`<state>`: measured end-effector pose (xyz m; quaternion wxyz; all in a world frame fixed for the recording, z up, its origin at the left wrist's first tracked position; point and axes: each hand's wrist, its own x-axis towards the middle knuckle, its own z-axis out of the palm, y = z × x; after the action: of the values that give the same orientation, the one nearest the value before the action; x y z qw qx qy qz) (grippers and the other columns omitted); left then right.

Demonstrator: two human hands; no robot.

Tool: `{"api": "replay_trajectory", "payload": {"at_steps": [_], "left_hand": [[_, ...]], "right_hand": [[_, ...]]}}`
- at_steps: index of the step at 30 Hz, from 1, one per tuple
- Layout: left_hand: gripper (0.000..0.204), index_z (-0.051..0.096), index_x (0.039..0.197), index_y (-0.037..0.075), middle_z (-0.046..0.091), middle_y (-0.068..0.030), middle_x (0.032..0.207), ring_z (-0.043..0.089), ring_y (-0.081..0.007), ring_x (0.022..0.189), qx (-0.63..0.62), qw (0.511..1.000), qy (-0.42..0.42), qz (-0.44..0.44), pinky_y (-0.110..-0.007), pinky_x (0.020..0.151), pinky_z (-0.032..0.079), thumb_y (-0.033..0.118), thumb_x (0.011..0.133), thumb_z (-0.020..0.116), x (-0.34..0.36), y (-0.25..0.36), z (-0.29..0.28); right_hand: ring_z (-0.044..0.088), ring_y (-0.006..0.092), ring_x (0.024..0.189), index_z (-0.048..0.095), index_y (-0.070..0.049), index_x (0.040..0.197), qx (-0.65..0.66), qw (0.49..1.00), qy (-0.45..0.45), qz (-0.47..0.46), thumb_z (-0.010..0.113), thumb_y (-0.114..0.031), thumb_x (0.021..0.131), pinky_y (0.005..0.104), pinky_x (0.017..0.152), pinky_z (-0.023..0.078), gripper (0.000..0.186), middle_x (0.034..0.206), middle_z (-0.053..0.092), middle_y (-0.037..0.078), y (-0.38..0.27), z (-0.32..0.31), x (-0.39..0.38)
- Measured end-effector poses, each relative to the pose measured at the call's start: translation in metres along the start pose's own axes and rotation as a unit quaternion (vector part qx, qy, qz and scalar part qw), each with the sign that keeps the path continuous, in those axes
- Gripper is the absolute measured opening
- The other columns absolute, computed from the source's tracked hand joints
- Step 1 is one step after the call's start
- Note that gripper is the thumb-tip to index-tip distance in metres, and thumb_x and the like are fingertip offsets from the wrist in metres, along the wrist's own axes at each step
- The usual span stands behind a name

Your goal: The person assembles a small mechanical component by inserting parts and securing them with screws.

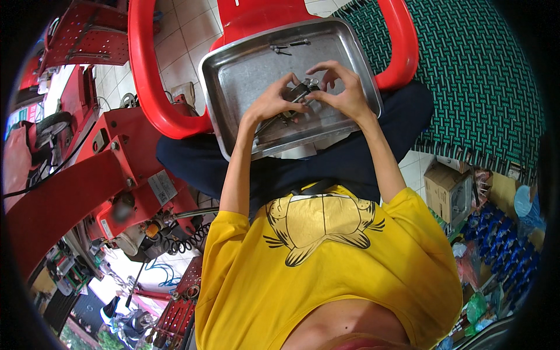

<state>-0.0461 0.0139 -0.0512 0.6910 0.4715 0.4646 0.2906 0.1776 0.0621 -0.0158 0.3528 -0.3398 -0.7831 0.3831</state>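
One yellow shirt (pixel 326 251) is nearest; beyond, one tray (pixel 242 73) holds at least two small pieces (pixel 300 42), far; left hand (pixel 274 102) and right hand (pixel 349 96) fingers grasp one metal part (pixel 299 92).

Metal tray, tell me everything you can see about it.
The metal tray is silvery, rectangular and shallow, with rounded corners, raised walls and a shiny rim. It lies open side up, slightly turned, between the red chair's arms, its near edge by the person's legs. Small dark parts rest near its far wall. Both hands work over it; what supports it underneath is mostly hidden.
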Motion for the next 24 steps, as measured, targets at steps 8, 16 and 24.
{"api": "replay_trajectory", "payload": {"at_steps": [8, 16, 24], "left_hand": [[0.05, 0.044, 0.11, 0.005, 0.07, -0.0148, 0.093, 0.071, -0.0204, 0.072, -0.004, 1.0, 0.006, -0.004, -0.034, 0.059, 0.059, 0.004, 0.08, 0.083, 0.001, 0.001, 0.002], [0.051, 0.045, 0.114, 0.005, 0.07, -0.0149, 0.096, 0.071, -0.0209, 0.08, 0.002, 1.0, -0.007, -0.012, -0.034, 0.063, 0.062, 0.004, 0.079, 0.083, 0.0, 0.005, 0.001], [0.05, 0.045, 0.111, 0.004, 0.07, -0.0152, 0.095, 0.072, -0.0214, 0.081, -0.009, 1.0, -0.004, -0.024, -0.034, 0.06, 0.061, 0.003, 0.079, 0.082, -0.001, 0.005, 0.001]], "right_hand": [[0.063, 0.0069, 0.068, 0.069, -0.004, 0.111, 0.131, 0.989, -0.013, 0.073, 0.079, -0.002, 0.087, 0.0229, 0.059, 0.051, 0.026, 0.109, 0.077, 0.006, 0.008, 0.001, -0.004], [0.061, 0.0042, 0.065, 0.073, -0.006, 0.108, 0.113, 0.992, 0.001, 0.048, 0.086, -0.012, 0.083, 0.0227, 0.063, 0.048, 0.029, 0.089, 0.073, 0.0, 0.013, 0.002, -0.003], [0.058, 0.0055, 0.067, 0.062, -0.003, 0.128, 0.225, 0.97, -0.023, 0.091, 0.074, -0.005, 0.092, 0.0207, 0.057, 0.048, 0.037, 0.12, 0.074, 0.011, 0.0, -0.006, 0.0]]}}
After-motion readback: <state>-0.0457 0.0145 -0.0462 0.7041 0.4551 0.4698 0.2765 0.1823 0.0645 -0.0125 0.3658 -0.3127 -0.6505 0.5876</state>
